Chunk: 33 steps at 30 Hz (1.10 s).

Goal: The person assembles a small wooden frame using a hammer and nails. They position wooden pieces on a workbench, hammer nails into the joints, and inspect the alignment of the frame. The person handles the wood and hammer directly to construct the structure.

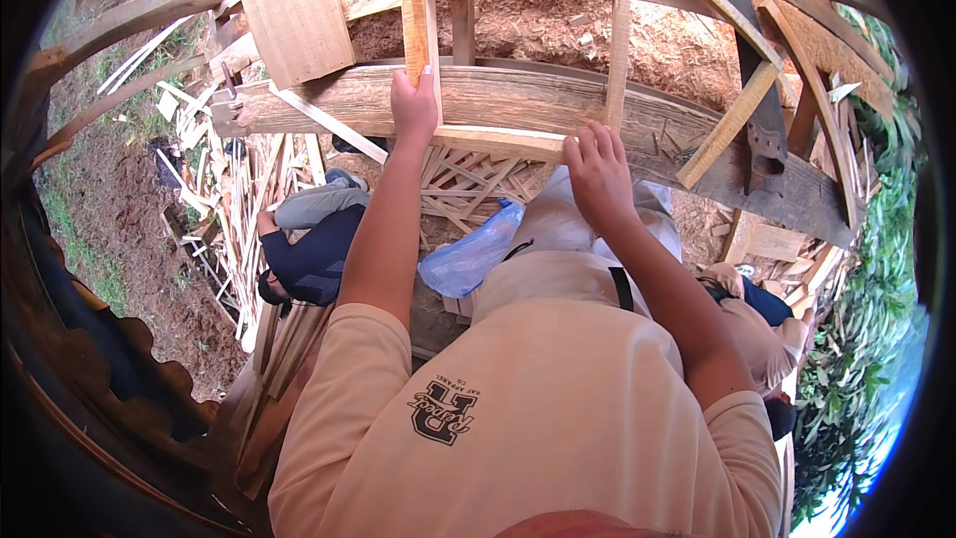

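In front of me a slim rectangular wooden frame [618, 65] rests on a weathered plank bench [518, 98]. My left hand [414, 108] is closed round a short wooden strip [413, 28], its thumb lying along it; the strip stands beside the frame's left side piece. At the frame's near right corner is my right hand [601, 177], its fingers curled over the edge; the thumb is mostly hidden. A handsaw [765, 144] with a dark blade lies across the bench to the right, among loose wooden strips [732, 125].
A square board [297, 20] sits at the bench's left end. Below are a heap of offcut strips [284, 209] and a bluish plastic bag [470, 251]. One person [317, 254] crouches at left, another [762, 334] at right. Green foliage [866, 339] borders the right.
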Available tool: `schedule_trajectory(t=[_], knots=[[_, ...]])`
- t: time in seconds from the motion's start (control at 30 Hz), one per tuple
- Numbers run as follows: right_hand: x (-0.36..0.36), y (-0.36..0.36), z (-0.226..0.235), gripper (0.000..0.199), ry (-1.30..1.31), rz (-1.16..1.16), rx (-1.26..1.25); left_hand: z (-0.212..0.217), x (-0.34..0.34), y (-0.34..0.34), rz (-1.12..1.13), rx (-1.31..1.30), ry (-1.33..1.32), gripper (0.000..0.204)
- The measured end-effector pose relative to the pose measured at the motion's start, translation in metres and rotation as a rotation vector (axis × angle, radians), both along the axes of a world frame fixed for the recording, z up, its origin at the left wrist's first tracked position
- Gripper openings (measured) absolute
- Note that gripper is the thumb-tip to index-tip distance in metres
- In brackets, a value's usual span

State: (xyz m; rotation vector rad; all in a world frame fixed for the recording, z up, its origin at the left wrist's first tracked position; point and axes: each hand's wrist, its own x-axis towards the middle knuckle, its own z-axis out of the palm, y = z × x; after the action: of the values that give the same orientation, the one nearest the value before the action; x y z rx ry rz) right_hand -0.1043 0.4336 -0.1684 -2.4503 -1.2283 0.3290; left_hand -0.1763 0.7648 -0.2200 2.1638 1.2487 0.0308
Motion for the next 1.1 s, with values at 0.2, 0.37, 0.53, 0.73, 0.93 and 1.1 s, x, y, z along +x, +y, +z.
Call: schedule_trajectory(t=[0.2,0.37,0.53,0.73,0.93,1.1], knots=[[-0.004,-0.004,-0.019,0.023,-0.013,-0.027,0.045,0.013,-0.018,0.024,0.118,-0.497,-0.279,0.049],[-0.005,-0.005,-0.024,0.025,0.029,0.001,-0.006,0.013,-0.033,0.031,0.163,-0.532,-0.415,0.057],[0.003,-0.02,0.002,0.052,0.077,-0.143,0.043,0.042,-0.045,-0.009,-0.11,0.012,-0.272,0.047],[0.016,-0.107,0.042,0.071,0.087,-0.355,-0.056,0.088,-0.051,-0.08,-0.714,0.16,-0.225,0.059],[-0.015,-0.212,0.024,0.067,0.146,-0.578,-0.183,0.08,-0.022,-0.144,-1.042,0.126,-0.063,0.061],[-0.059,-0.284,0.004,0.057,0.26,-0.794,-0.215,0.048,-0.015,-0.155,-1.076,0.24,-0.006,0.025]])
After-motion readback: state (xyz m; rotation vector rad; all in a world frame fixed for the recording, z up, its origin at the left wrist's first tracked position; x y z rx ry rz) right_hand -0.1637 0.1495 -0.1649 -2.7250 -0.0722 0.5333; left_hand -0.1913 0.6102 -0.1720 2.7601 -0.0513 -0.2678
